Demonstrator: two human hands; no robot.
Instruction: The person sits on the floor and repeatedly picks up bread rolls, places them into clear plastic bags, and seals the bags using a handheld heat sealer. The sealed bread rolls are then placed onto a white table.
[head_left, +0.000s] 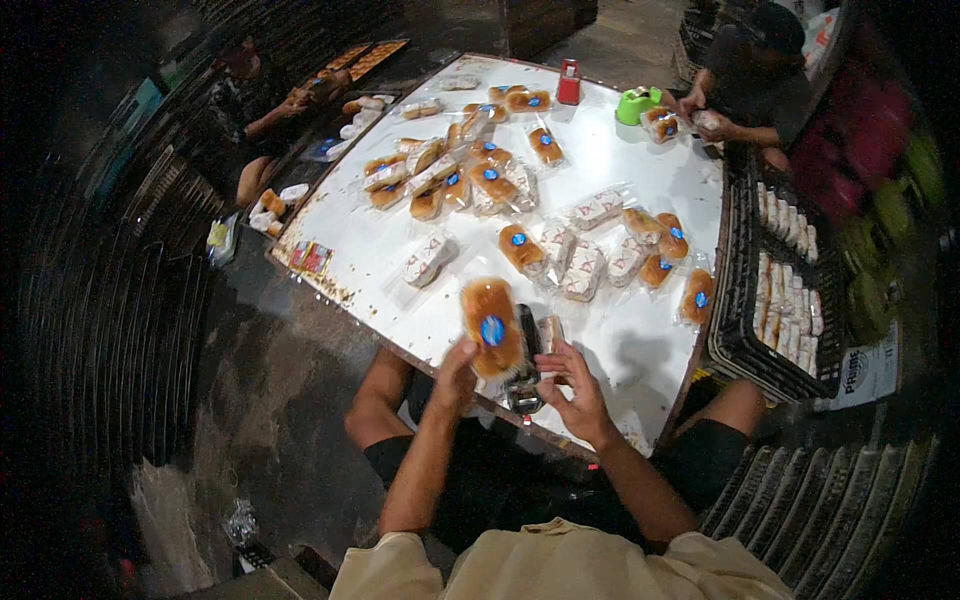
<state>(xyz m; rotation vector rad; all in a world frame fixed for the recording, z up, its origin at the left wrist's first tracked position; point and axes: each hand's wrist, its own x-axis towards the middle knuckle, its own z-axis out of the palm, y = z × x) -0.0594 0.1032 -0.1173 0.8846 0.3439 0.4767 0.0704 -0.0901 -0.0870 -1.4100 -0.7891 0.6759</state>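
Note:
My left hand grips the lower end of a bagged bread roll with a blue round sticker, lifted over the near edge of the white table. To its right my right hand has its fingers apart, beside a black tape dispenser at the near edge. Just behind the right fingers lies another wrapped roll, partly hidden; whether the fingers touch it I cannot tell. Ahead, several bagged rolls lie in loose groups, some with blue stickers up, others with printed paper up.
Black crates with packed rolls stand right of the table. A green tape dispenser and a red container stand at the far side. One co-worker handles rolls far right; another sits far left.

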